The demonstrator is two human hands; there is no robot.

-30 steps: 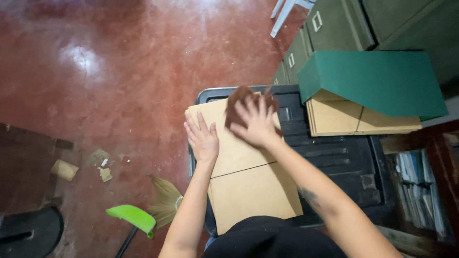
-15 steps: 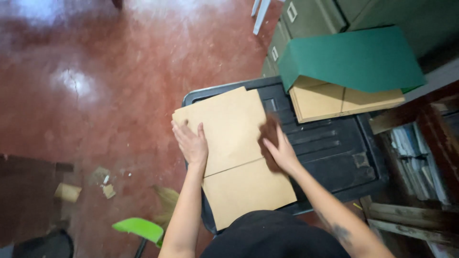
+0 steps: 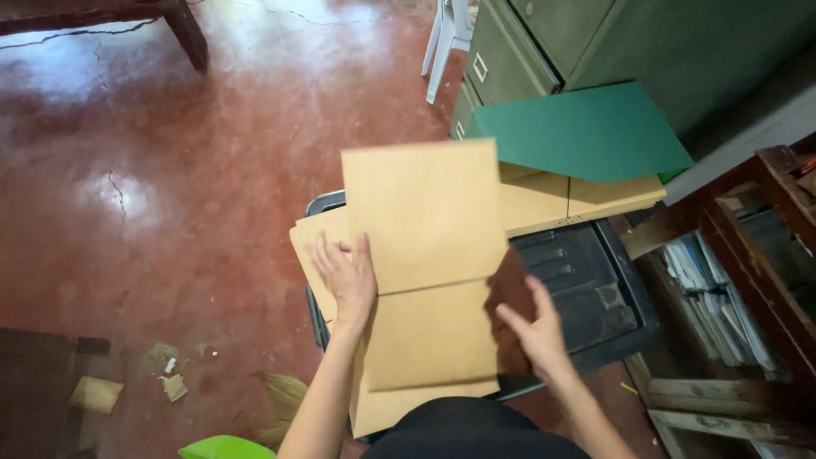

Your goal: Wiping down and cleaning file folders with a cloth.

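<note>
Holding up a big brown envelope (image 3: pixel 422 217), tilted over the pile, with the right hand (image 3: pixel 534 327) gripping its lower right edge; the fingers are partly tucked behind the paper, so I can't tell exactly how they pinch it. Left hand (image 3: pixel 347 276) lies flat with fingers spread on the stack of brown envelopes (image 3: pixel 425 348) underneath, just left of the raised one. That stack sits on a black plastic crate (image 3: pixel 586 289). Just beyond it there's a green folder (image 3: pixel 586 132) resting on more tan envelopes (image 3: pixel 578 197), next to a grey-green filing cabinet (image 3: pixel 527 51). Paper scraps (image 3: pixel 127 382) lie on the red floor (image 3: pixel 170 170) off to the left.
</note>
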